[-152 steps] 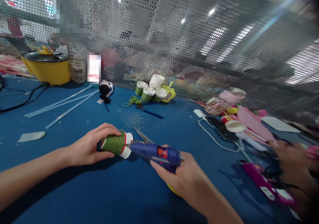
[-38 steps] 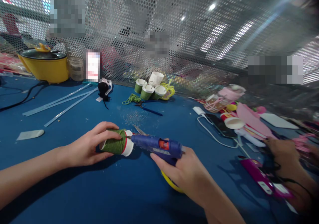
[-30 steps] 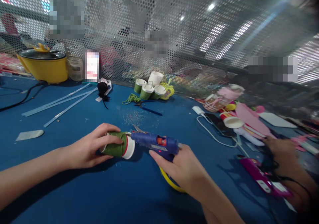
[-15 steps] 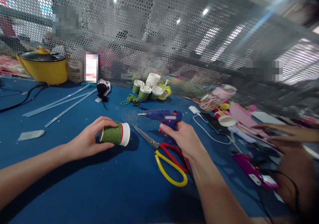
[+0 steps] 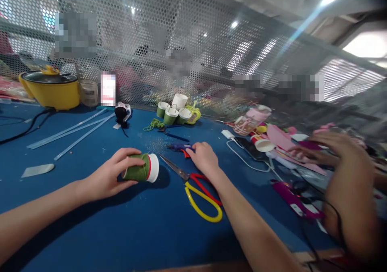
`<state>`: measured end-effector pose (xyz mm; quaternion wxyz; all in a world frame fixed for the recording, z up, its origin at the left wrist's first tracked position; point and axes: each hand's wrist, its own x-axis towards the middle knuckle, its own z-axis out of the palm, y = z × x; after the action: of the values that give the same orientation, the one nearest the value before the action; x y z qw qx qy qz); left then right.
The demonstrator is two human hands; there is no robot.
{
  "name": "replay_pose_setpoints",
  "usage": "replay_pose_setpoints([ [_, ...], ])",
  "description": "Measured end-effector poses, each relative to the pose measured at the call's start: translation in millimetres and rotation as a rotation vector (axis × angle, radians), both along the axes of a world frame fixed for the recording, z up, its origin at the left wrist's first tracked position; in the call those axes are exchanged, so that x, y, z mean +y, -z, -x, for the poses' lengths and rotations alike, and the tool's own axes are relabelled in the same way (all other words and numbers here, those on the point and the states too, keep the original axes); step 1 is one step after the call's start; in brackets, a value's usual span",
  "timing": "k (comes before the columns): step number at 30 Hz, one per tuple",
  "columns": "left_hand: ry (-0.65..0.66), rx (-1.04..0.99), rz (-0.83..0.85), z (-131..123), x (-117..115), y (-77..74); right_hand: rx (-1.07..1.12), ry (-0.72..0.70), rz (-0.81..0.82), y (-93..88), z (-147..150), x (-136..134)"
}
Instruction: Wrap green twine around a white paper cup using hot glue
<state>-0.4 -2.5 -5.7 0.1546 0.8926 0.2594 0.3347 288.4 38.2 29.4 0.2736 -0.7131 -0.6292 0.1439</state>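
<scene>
Held on its side just over the blue table (image 5: 145, 227) is a paper cup (image 5: 153, 168) wrapped in green yarn, with a red band near its white rim. My left hand (image 5: 123, 169) is closed around the yarn-covered part, and the rim faces right. My right hand (image 5: 205, 158) grips a blue glue gun (image 5: 178, 146) down at the tabletop, its nozzle pointing left. The hand hides the rear of the gun. Scissors (image 5: 204, 211) with one red and one yellow handle lie below it, blades toward the cup.
Several green-wrapped cups (image 5: 171, 116) stand at the back by the perforated metal screen (image 5: 145, 66). Clear glue sticks (image 5: 84, 137) and a yellow electric pot (image 5: 51, 90) are at left. A purple power strip (image 5: 294, 201) and another person's arm (image 5: 347, 183) occupy the right.
My right hand has lowered the glue gun to the tabletop, farther back. My left hand still holds the cup, slightly turned. The other person's arm at right has shifted.
</scene>
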Motion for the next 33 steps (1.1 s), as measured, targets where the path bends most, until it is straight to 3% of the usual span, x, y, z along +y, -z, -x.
replay_pose_setpoints([
  [3,0.041,0.017,-0.035,-1.3,-1.6,1.4,-0.018,-0.177,0.005,-15.6,25.4,-14.1],
  [5,0.061,0.02,-0.041,-1.9,-3.2,1.5,0.049,-0.439,0.068,-22.4,43.4,-24.4],
  [8,0.092,0.034,-0.028,-2.0,-5.9,0.3,0.154,-0.696,0.005,-26.3,61.9,-33.8],
  [13,0.14,0.066,-0.011,-2.1,-9.4,-2.7,0.222,-0.848,-0.008,-28.4,67.2,-35.7],
  [22,0.213,0.052,0.071,-3.6,-12.4,-7.5,0.218,-0.879,0.121,-27.7,67.7,-36.6],
  [33,0.158,-0.03,0.265,-5.3,-10.6,-11.1,0.456,-0.616,0.06,-28.8,62.8,-43.1],
])
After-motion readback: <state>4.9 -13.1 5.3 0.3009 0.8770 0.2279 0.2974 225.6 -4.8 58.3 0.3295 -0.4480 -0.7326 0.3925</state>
